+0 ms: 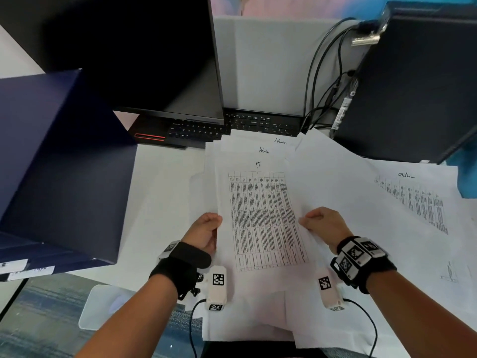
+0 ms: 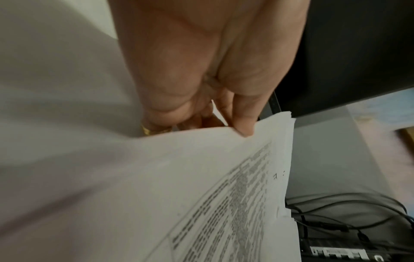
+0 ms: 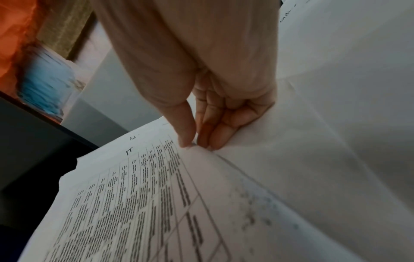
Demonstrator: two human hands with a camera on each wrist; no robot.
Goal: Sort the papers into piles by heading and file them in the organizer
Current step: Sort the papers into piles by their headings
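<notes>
1. A person stands at a white desk (image 1: 160, 192), holding a bundle of papers at the centre of the head view.
2. The left hand (image 1: 205, 229) grips the bundle's left edge, thumb on top and fingers curled beneath.
3. The right hand (image 1: 324, 224) pinches the right edge of the top sheet (image 1: 263, 218) between thumb and fingertips (image 3: 215, 140); the right wrist view shows that edge lifted off the pages below.
4. The top sheet is thin white paper printed with a dense grid of small text and headed "IT" by hand.
5. Two sheets headed "Admin" (image 1: 265, 148) peek out behind it, toward the top of the frame.
6. Another loose sheet headed "admin" (image 1: 413, 200) lies flat on the desk at the right of the frame, apart from the bundle.
7. The dark blue organizer (image 1: 59, 161), boxy and matte, fills the left of the frame with white labels on its lower front.
8. Likely risk: the pages are slick and limp, so the pinch may drag up two sheets and mix the headings.
9. The lifted edge may also crease or tear if pulled against the left hand's grip.
10. A black monitor (image 1: 144, 52), a keyboard (image 1: 232, 125) and a dark computer tower (image 1: 418, 86) with dangling cables crowd the top of the frame and could snag a swung sheet.
</notes>
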